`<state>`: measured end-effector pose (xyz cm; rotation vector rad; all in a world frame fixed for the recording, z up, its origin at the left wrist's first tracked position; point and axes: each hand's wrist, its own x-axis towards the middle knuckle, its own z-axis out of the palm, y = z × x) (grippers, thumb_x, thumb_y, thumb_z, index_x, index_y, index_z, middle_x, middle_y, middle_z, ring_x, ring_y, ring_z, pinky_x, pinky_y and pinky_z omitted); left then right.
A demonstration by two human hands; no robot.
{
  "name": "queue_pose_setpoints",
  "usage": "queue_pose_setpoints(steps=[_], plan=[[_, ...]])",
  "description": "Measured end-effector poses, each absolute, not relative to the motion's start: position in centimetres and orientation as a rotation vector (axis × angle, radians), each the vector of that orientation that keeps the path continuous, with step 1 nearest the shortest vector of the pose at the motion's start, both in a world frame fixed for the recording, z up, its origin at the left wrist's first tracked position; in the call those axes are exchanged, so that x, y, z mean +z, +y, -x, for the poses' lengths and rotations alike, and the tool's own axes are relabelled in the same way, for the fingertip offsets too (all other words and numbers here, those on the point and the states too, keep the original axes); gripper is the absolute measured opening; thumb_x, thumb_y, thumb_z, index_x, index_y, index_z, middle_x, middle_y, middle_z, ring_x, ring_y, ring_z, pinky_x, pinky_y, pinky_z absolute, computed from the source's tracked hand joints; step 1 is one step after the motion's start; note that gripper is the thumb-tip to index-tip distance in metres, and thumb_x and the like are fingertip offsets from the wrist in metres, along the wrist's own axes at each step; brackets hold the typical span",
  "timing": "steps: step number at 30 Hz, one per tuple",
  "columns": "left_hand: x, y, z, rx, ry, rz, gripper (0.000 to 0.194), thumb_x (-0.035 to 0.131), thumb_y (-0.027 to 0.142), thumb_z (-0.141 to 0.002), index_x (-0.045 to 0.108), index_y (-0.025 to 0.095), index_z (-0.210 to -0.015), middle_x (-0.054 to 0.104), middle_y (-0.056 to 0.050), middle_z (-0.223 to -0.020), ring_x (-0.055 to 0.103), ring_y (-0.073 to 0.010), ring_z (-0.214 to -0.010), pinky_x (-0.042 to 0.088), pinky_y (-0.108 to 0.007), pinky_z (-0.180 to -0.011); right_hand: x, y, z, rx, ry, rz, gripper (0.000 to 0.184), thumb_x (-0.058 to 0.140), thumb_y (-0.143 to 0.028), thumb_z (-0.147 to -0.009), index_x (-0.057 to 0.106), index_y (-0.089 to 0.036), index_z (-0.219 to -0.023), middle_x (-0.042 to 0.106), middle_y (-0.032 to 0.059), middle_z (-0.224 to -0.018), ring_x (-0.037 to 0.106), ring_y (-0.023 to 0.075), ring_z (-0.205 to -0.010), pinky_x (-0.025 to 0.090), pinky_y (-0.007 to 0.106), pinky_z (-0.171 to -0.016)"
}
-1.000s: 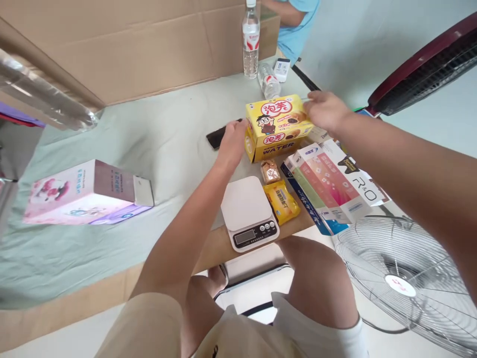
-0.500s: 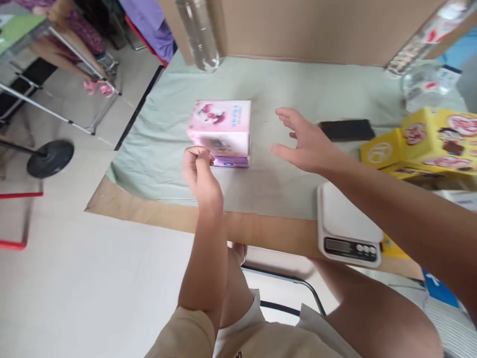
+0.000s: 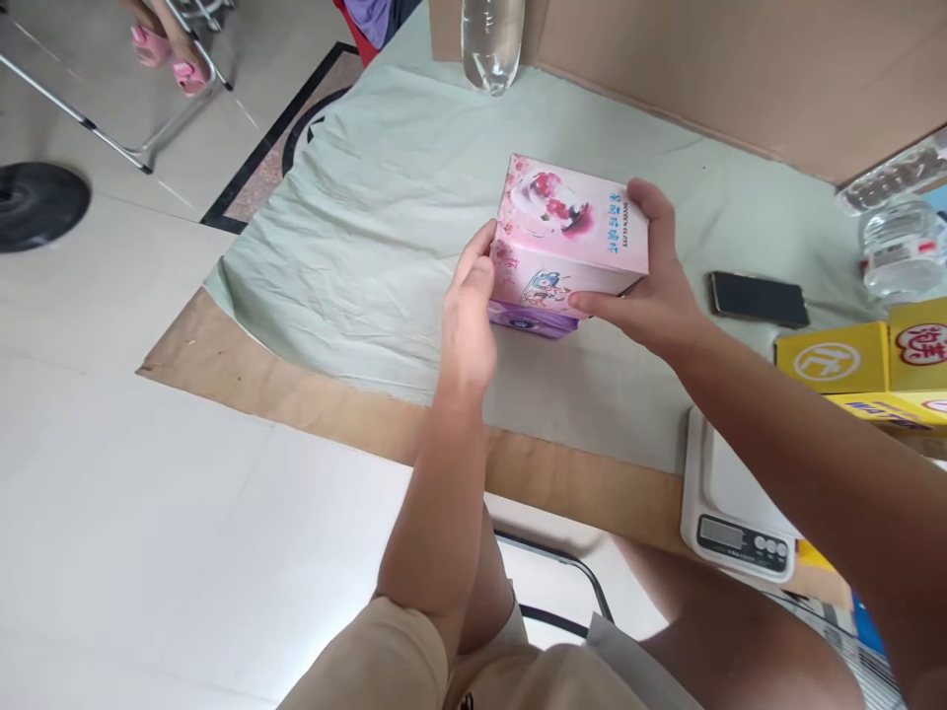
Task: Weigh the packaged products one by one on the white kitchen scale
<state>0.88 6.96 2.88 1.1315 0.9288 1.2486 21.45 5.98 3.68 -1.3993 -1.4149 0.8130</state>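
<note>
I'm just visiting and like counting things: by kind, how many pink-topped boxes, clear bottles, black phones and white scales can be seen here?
Pink-topped box: 1
Clear bottles, two of them cut off by the picture edge: 3
Black phone: 1
White scale: 1
Total: 6

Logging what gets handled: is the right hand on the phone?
No, the right hand is on the pink box; the phone lies apart.

Left hand (image 3: 471,314) slightly curled, right hand (image 3: 657,278) in a wide-spread grip.
</note>
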Motion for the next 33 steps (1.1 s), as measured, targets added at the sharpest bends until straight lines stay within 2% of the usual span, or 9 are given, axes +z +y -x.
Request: queue_pose_setpoints(steps=[3,6,9,13,16,20,24,29,33], plan=[[3.3,5.6,-0.6,1.376,0.71,-1.15,0.035,0.043,0.048,-0.103,0.065,0.028,-0.12,0.07,-0.005,-0.139,0.06,-0.027,-0.144,0.047,-0.042,-0.123,5.8,3.7,-21.1,0.678,-1.443,1.407,0.13,0.104,-0.046,-0.046,0.036,-0.037,-0.157,0.058,0.0065,-0.153,0.042,0.0333,-0.158,0.045,0.048,-0.129],[4.1,3.7,-1.3,1.36,0.675,-1.233,0.033,0.042,0.051,-0.103,0.065,0.031,-0.114,0.072,-0.003,-0.131,0.064,-0.0273,-0.139,0.054,-0.041,-0.114,8.0,-1.1,-22.0,0.591,-1.424,1.408,0.134,0.101,-0.055,-0.052,0.026,-0.038,-0.162,0.062,0.0087,-0.147,0.042,0.0352,-0.158,0.046,0.051,-0.128],[4.7,1.0,-3.7,1.171,0.564,-1.337,0.038,0.044,0.054,-0.102,0.067,0.029,-0.118,0.072,-0.005,-0.135,0.065,-0.0278,-0.137,0.056,-0.04,-0.109,8.4,-7.8,-24.2,0.426,-1.356,1.438,0.122,0.098,-0.058,-0.057,0.034,-0.043,-0.159,0.055,0.0062,-0.154,0.045,0.0371,-0.156,0.043,0.054,-0.13],[4.0,-2.9,-8.7,0.832,0.397,-1.422,0.048,0.053,0.065,-0.097,0.067,0.026,-0.121,0.07,-0.008,-0.139,0.065,-0.0287,-0.136,0.056,-0.039,-0.11,5.9,-16.7,-27.4,0.19,-1.213,1.561,0.106,0.095,-0.059,-0.063,0.042,-0.05,-0.154,0.042,0.0,-0.165,0.039,0.0378,-0.16,0.033,0.057,-0.135],[2.1,-5.1,-12.2,0.716,0.362,-1.474,0.05,0.057,0.068,-0.095,0.066,0.024,-0.117,0.071,-0.009,-0.134,0.067,-0.0281,-0.129,0.057,-0.04,-0.105,3.2,-21.2,-29.7,0.197,-1.135,1.655,0.108,0.092,-0.055,-0.07,0.033,-0.049,-0.161,0.04,0.0021,-0.168,0.04,0.0377,-0.16,0.034,0.061,-0.134],[-0.4,-6.2,-14.7,0.746,0.384,-1.586,0.057,0.057,0.076,-0.091,0.066,0.022,-0.104,0.073,-0.01,-0.112,0.071,-0.0266,-0.107,0.061,-0.037,-0.082,0.4,-24.1,-32.8,0.293,-1.171,1.764,0.124,0.091,-0.053,-0.073,0.014,-0.041,-0.17,0.035,0.0065,-0.175,0.037,0.0373,-0.162,0.037,0.063,-0.132],[-1.0,-6.4,-15.5,0.753,0.386,-1.697,0.054,0.054,0.073,-0.094,0.067,0.021,-0.101,0.07,-0.01,-0.104,0.066,-0.026,-0.102,0.06,-0.035,-0.073,-1.3,-25.0,-35.2,0.411,-1.204,1.754,0.126,0.087,-0.056,-0.076,0.004,-0.042,-0.171,0.025,0.0035,-0.18,0.025,0.0374,-0.168,0.028,0.067,-0.135],[-1.9,-5.9,-16.0,0.747,0.447,-1.721,0.053,0.054,0.073,-0.093,0.064,0.024,-0.11,0.065,-0.01,-0.113,0.065,-0.0266,-0.109,0.062,-0.039,-0.082,-1.8,-25.5,-35.3,0.401,-1.124,1.641,0.117,0.081,-0.057,-0.083,0.002,-0.046,-0.17,0.011,-0.0023,-0.184,0.013,0.0325,-0.171,0.023,0.062,-0.139],[-3.6,-5.1,-16.3,0.779,0.432,-1.764,0.062,0.061,0.077,-0.086,0.058,0.029,-0.125,0.061,-0.01,-0.126,0.062,-0.0285,-0.121,0.06,-0.044,-0.097,-1.6,-25.8,-34.6,0.392,-1.068,1.538,0.106,0.077,-0.059,-0.086,0.01,-0.049,-0.167,0.015,-0.0041,-0.183,0.015,0.0296,-0.171,0.022,0.062,-0.139]])
